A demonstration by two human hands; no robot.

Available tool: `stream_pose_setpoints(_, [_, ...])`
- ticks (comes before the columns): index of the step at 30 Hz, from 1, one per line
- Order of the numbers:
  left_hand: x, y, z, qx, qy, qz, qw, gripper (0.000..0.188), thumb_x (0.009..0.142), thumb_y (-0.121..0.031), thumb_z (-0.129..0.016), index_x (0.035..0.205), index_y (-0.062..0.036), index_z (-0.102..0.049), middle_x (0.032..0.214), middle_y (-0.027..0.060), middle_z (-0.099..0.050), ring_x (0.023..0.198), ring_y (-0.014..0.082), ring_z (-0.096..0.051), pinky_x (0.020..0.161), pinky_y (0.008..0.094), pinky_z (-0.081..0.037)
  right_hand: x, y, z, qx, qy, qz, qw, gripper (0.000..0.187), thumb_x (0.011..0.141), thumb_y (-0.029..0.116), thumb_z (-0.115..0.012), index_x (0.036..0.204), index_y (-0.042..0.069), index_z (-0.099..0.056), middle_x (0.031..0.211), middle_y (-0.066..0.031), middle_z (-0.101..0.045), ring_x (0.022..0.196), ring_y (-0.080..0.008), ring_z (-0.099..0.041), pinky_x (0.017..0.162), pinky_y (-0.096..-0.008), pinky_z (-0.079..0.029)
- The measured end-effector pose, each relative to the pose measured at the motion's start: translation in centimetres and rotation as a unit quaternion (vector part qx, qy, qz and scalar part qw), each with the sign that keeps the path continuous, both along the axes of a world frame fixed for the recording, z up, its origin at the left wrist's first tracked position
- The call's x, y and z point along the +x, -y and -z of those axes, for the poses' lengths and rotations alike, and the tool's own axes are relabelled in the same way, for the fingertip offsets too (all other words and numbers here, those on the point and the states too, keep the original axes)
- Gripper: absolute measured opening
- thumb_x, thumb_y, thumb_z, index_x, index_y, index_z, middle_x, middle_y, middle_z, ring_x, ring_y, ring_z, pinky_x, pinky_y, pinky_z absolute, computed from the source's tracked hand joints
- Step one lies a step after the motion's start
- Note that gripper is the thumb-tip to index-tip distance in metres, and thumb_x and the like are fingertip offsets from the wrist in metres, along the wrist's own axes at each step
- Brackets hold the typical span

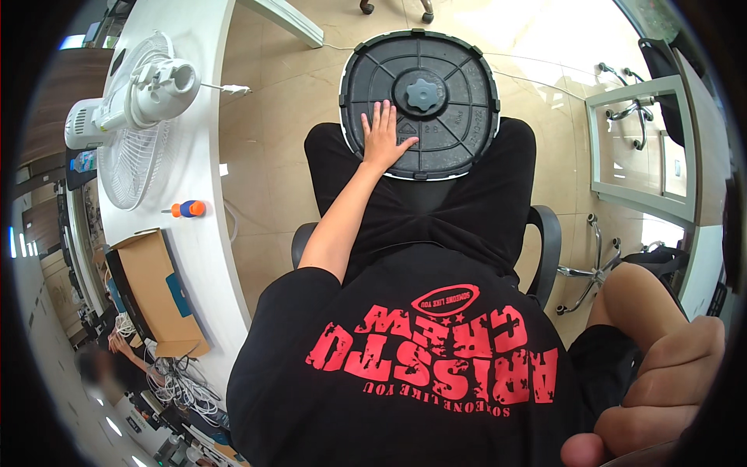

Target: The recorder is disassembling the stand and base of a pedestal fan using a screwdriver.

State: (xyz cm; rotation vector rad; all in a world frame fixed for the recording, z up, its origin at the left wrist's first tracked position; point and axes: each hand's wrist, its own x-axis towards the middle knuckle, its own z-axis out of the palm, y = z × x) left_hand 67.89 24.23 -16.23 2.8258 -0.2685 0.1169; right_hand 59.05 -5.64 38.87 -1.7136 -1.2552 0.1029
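A fan base (459, 144) rests across my knees, its black ribbed underside turned up and a thin white rim around it. At its centre is a grey lobed knob (422, 94). My left hand (382, 140) lies flat on the near left part of the underside, fingers spread, holding nothing. Raised close to the camera at the lower right is my right hand (661, 381), its fingers curled. What it grips, if anything, is hidden.
On the white table (202, 257) at left lie a white fan head (148, 101) with its plug (236, 90), an orange-blue screwdriver (187, 208) and an open cardboard box (159, 288). Tangled cables (183, 389) and another person (109, 366) are beyond. Right stands a grey-white frame (595, 148).
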Motion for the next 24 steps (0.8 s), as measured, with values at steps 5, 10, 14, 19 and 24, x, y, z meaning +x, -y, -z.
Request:
stream_pose_setpoints(5, [0.1, 0.0, 0.2, 0.007, 0.016, 0.007, 1.000, 0.107, 0.085, -0.070, -0.064, 0.156, 0.0037, -0.032, 0.166, 0.0191, -0.025, 0.156, 0.0361, -0.017, 0.121, 0.0644, -0.010, -0.2, -0.4, 0.0, -0.009, 0.020, -0.006, 1.000, 0.029, 0.064, 0.004, -0.084, 0.077, 0.017, -0.062, 0.068, 0.0010, -0.055, 0.053, -0.0132, -0.047, 0.052, -0.0338, -0.031])
stream_pose_setpoints(10, [0.1, 0.1, 0.4, 0.002, 0.013, 0.008, 1.000, 0.107, 0.085, -0.070, -0.064, 0.156, 0.0035, -0.032, 0.167, 0.0185, -0.024, 0.156, 0.0358, -0.016, 0.122, 0.0645, -0.008, 0.3, -1.6, 0.7, 0.010, 0.058, -0.025, 0.998, 0.029, 0.064, 0.004, -0.084, 0.077, 0.016, -0.061, 0.067, 0.0016, -0.054, 0.050, -0.0120, -0.046, 0.049, -0.0322, -0.028])
stream_pose_setpoints(14, [0.1, -0.1, 0.3, 0.010, 0.003, 0.003, 1.000, 0.106, 0.085, -0.070, -0.064, 0.155, 0.0037, -0.033, 0.167, 0.0180, -0.024, 0.157, 0.0355, -0.015, 0.121, 0.0647, -0.008, 0.8, -1.7, 1.4, 0.023, 0.076, -0.027, 0.996, 0.029, 0.064, 0.004, -0.084, 0.077, 0.015, -0.061, 0.066, 0.0021, -0.054, 0.048, -0.0111, -0.045, 0.047, -0.0309, -0.025])
stream_pose_setpoints(19, [0.0, -0.1, 0.1, 0.005, 0.014, 0.004, 1.000, 0.106, 0.085, -0.070, -0.064, 0.155, 0.0039, -0.034, 0.167, 0.0181, -0.025, 0.157, 0.0353, -0.015, 0.121, 0.0649, -0.009, 1.8, -1.6, 3.7, 0.038, 0.084, 0.005, 0.996, 0.029, 0.064, 0.005, -0.084, 0.077, 0.014, -0.060, 0.065, 0.0028, -0.054, 0.045, -0.0099, -0.044, 0.045, -0.0293, -0.022])
stream_pose_setpoints(24, [0.0, 0.0, 0.3, 0.008, 0.010, 0.002, 1.000, 0.106, 0.085, -0.071, -0.064, 0.155, 0.0036, -0.034, 0.168, 0.0182, -0.023, 0.157, 0.0353, -0.014, 0.121, 0.0653, -0.009, 2.9, -2.4, 6.5, -0.017, 0.095, 0.072, 0.993, 0.028, 0.065, 0.005, -0.084, 0.077, 0.013, -0.060, 0.064, 0.0031, -0.053, 0.043, -0.0092, -0.043, 0.043, -0.0280, -0.021])
